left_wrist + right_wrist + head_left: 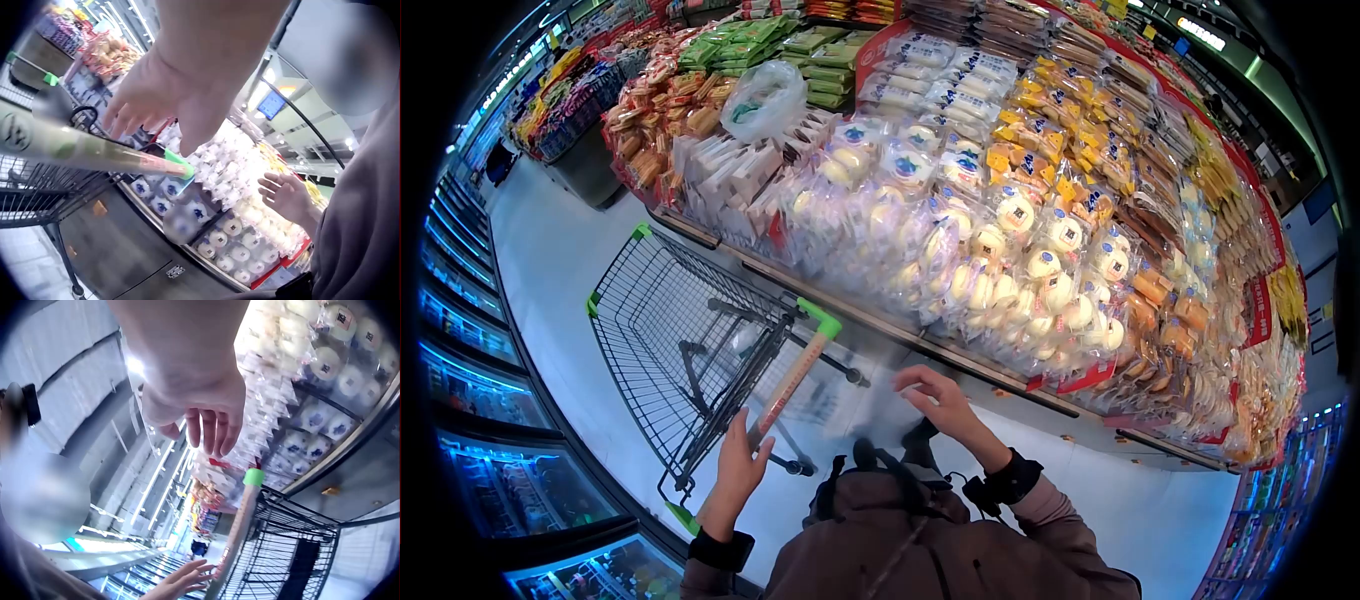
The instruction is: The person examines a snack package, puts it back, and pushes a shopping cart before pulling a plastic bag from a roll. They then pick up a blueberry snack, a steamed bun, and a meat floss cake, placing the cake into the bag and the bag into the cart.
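Observation:
A shopping cart (662,325) with a dark wire basket and bright green corner caps stands at the left, its pale handle bar (792,382) slanting toward me. My left hand (740,472) is at the near end of that bar, fingers extended and thumb apart. In the left wrist view the left hand (165,94) overlaps the space just past the bar (106,152), fingers loosely bent and wrapped round nothing. My right hand (948,408) hovers to the right of the cart, before the display, with relaxed fingers. It holds nothing in the right wrist view (209,419).
A long display of bagged round buns (1015,212) and other packaged baked goods curves across the front and right. On its left part lies a clear plastic bag (764,100). Lit refrigerated cases (520,490) line the left side, with pale floor (565,235) between.

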The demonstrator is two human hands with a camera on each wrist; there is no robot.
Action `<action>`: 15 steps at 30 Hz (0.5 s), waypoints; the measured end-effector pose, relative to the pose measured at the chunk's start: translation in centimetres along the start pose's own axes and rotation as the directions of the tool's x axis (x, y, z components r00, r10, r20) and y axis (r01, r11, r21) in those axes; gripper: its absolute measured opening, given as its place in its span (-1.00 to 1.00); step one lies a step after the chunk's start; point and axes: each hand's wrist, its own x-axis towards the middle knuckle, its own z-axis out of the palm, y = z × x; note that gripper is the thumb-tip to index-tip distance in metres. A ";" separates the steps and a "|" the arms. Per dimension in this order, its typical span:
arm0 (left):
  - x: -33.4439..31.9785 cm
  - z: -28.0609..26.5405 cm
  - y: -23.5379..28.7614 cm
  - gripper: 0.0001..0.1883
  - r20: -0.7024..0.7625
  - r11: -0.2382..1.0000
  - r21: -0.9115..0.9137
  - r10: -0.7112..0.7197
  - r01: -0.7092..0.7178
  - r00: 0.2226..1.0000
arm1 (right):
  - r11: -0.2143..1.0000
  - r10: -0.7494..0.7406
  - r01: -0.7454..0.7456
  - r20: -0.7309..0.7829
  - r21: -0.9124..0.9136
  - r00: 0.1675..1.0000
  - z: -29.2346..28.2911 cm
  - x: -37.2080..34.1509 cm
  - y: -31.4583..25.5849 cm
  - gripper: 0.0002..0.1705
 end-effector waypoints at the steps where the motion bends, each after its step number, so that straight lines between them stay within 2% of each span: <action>1: -0.8 0.5 -0.8 -0.36 -0.017 0.998 -0.045 -0.033 0.032 0.999 | 0.993 0.010 -0.006 0.029 -0.120 1.000 0.8 0.9 1.0 -0.65; 4: -2.2 2.0 -3.2 -0.39 -0.043 0.998 -0.010 -0.055 0.055 0.998 | 0.974 -0.052 0.084 0.153 -0.212 0.987 3.8 4.3 3.5 -0.59; 5: -2.6 2.3 -4.0 -0.39 -0.054 0.998 -0.011 -0.055 0.055 0.997 | 0.930 -0.157 0.197 0.147 -0.311 0.977 4.9 5.4 3.7 -0.59; 6: -2.6 2.3 -4.1 -0.42 -0.026 0.997 0.042 -0.057 0.058 0.998 | 0.862 -0.262 0.302 0.153 -0.408 0.953 6.0 6.7 3.5 -0.58; 7: -2.6 2.3 -3.8 -0.50 -0.063 0.994 0.099 -0.034 0.040 0.997 | 0.772 -0.360 0.394 0.169 -0.499 0.918 6.9 7.9 3.4 -0.58; 9: -2.3 2.3 -3.2 -0.60 -0.064 0.990 0.085 -0.109 0.114 0.992 | 0.602 -0.438 0.504 0.272 -0.619 0.857 8.2 10.4 4.4 -0.58; 10: -2.1 2.3 -2.7 -0.71 -0.095 0.978 0.119 -0.160 0.171 0.983 | 0.506 -0.464 0.549 0.326 -0.665 0.823 8.8 11.4 4.5 -0.58; 12: -1.6 2.3 -2.6 -0.72 -0.064 0.957 0.194 -0.209 0.217 0.976 | 0.478 -0.170 0.513 0.497 -0.714 0.851 9.9 13.2 4.6 -0.60; 13: -1.4 2.3 -2.6 -0.71 -0.049 0.943 0.231 -0.235 0.240 0.971 | 0.459 -0.010 0.500 0.558 -0.735 0.830 10.3 13.8 4.6 -0.61; 15: -0.9 2.5 -2.8 -0.62 -0.082 0.931 0.261 -0.241 0.254 0.967 | 0.444 -0.083 0.558 0.587 -0.701 0.805 10.9 14.5 5.3 -0.71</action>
